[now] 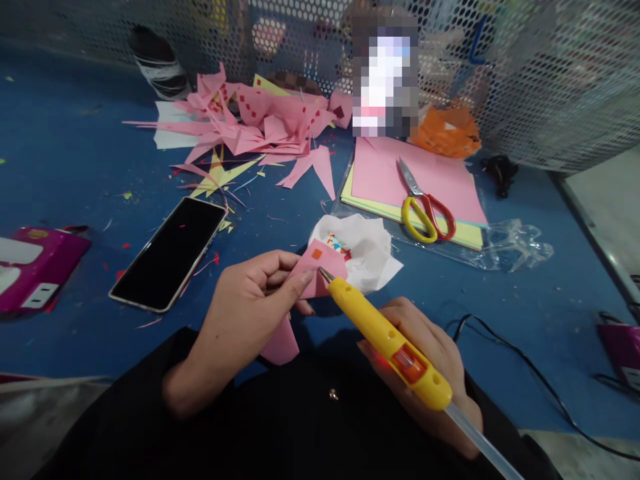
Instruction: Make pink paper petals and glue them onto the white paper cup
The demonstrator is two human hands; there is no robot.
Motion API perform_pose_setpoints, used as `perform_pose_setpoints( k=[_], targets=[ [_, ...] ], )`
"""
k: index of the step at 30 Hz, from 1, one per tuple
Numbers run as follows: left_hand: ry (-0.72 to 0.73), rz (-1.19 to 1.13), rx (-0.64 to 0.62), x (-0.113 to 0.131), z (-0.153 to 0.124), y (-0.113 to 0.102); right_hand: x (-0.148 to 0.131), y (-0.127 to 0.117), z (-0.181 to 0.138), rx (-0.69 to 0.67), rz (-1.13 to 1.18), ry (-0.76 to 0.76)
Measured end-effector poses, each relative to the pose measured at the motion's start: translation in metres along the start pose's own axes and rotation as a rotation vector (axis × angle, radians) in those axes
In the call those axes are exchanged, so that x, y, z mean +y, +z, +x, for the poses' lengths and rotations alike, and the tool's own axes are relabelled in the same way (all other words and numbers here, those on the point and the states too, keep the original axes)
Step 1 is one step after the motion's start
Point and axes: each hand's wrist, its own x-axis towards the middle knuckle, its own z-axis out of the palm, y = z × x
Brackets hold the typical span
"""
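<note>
My left hand (250, 303) pinches a folded pink paper piece (320, 267) that carries a small orange square. My right hand (430, 363) grips a yellow glue gun (385, 343) with a clear glue stick trailing from its back end. The gun's metal tip touches the pink paper near my left fingertips. Just behind the paper lies a crumpled white sheet (367, 250) with tiny coloured paper bits on it. Both hands work low over the blue table (75, 160), close to my black-clothed lap.
A black phone (170, 253) lies to the left. Pink paper scraps (260, 123) are heaped at the back. Red-and-yellow scissors (425, 207) rest on a pink paper stack (445, 180) inside clear wrap. A magenta box (35, 267) sits far left, a black cable (525, 367) runs right, and mesh fencing lines the rear.
</note>
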Motion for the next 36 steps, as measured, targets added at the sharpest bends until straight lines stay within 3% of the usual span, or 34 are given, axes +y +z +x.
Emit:
perform_pose_setpoints(
  k=[36],
  targets=[
    [-0.016, 0.058, 0.003, 0.0021, -0.0003, 0.0003, 0.0034, 0.0007, -0.0027, -0.004, -0.031, 0.007]
  ],
)
